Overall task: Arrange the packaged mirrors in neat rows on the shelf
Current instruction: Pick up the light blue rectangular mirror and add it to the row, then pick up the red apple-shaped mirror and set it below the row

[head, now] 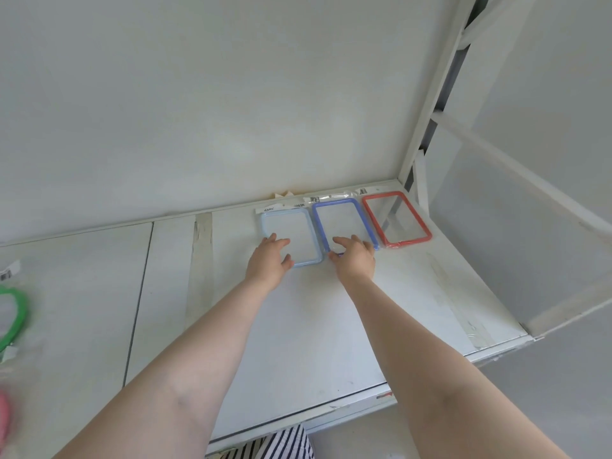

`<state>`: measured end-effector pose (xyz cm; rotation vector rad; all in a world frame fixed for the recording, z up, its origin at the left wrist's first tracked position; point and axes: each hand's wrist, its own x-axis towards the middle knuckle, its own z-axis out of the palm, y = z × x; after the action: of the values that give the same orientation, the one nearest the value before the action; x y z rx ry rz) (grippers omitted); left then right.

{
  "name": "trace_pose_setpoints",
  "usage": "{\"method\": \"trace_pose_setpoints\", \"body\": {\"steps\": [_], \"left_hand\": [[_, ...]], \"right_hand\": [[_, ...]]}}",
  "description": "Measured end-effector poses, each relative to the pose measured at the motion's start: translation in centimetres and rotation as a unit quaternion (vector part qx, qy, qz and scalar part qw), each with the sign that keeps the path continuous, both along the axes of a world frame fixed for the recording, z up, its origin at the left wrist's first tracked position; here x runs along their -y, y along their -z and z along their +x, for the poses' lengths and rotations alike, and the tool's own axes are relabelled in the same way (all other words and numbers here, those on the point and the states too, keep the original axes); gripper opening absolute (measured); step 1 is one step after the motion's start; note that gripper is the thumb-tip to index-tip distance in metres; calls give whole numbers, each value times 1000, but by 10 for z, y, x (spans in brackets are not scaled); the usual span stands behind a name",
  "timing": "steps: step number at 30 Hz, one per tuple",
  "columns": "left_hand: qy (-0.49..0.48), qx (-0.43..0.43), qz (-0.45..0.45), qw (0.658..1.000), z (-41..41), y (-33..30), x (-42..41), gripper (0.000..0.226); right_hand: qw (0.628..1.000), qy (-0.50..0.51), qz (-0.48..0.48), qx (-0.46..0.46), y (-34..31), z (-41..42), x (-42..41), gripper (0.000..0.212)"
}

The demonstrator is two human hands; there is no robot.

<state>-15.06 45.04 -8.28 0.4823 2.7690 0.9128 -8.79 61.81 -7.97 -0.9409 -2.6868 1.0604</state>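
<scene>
Three packaged rectangular mirrors lie in a row along the back of the white shelf [298,319]: a light-blue-framed mirror [286,217], a dark-blue-framed mirror [341,220] and a red-framed mirror [395,218] at the right corner. My left hand [270,261] rests with spread fingers on the near left part of the light-blue mirror. My right hand [354,260] lies with fingers extended on the near edge of the dark-blue mirror, the thumb at its left corner.
At the far left edge lie a green round-framed packaged mirror [15,313] and a pink item [4,422], both blurred. The shelf's white upright post [430,111] rises at the right. The shelf's front edge [331,412] runs below my arms.
</scene>
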Motion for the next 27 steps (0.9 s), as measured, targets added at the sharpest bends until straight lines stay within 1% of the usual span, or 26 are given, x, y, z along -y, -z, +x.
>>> {"method": "trace_pose_setpoints", "body": {"steps": [3,7,10,14,21,27], "left_hand": [[4,-11,1,1000,19,-19,2,45],[3,3,1,1000,64,-39,15,40],[1,10,-34,999,108,-44,34,41],[-8,5,-90,996,159,-53,68,43],[-58,-21,-145,988,204,-68,159,44],[-99,-43,-145,984,235,-76,268,45]], "right_hand": [[1000,-30,-9,1,-15,18,4,41],[992,-109,48,41,-34,56,14,34],[979,-177,90,54,-40,86,34,33],[964,-241,96,58,-41,119,66,34],[945,-301,123,32,-50,154,136,38],[937,-330,115,11,-51,178,237,38]]}}
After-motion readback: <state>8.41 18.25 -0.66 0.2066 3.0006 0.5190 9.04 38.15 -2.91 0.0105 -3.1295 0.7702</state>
